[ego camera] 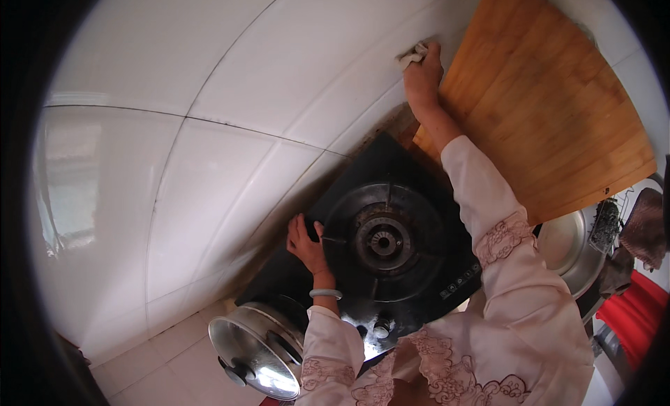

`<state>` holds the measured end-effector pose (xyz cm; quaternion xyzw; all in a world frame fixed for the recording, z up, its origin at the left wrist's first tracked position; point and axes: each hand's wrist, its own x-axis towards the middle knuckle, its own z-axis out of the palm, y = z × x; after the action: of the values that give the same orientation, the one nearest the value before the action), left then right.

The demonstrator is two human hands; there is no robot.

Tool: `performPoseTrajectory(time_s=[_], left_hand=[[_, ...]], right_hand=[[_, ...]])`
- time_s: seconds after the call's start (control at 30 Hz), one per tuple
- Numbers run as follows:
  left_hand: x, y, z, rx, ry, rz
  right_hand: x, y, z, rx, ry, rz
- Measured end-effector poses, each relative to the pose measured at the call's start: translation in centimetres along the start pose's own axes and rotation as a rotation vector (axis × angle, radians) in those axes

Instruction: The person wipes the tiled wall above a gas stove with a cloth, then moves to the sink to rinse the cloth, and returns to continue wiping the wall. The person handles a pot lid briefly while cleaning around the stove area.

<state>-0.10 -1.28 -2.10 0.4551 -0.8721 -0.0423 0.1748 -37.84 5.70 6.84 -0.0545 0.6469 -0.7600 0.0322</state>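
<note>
My right hand (424,78) is closed around a crumpled whitish cloth or tissue (414,55), pressed to the white tiled wall (314,55) just left of a large wooden board. Lower down, my left hand (306,243), with a pale bangle at the wrist, rests with fingers somewhat spread on the rear edge of the black gas stove (387,160). It appears to hold nothing. A round burner (383,242) lies to the right of that hand. Brownish grime shows along the gap between stove and wall.
The wooden board (549,107) fills the upper right. A pot with a glass lid (256,353) stands at the stove's lower left. Beneath the board's near edge are a metal basin (565,243), a dark scrubber (606,225) and brown cloths (645,228). A red item (636,317) lies at the far right.
</note>
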Motion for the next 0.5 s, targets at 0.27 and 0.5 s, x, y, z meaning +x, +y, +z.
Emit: performPoseTrajectory(time_s=[0.27, 0.5], left_hand=[[0.1, -0.6, 0.3, -0.006, -0.01, 0.034], [0.2, 1.1, -0.3, 0.002, 0.01, 0.018]], right_hand=[[-4.4, 2.3, 1.9, -0.241, -0.099, 0.021], [-0.9, 1.1, 0.3, -0.163, -0.003, 0.006]])
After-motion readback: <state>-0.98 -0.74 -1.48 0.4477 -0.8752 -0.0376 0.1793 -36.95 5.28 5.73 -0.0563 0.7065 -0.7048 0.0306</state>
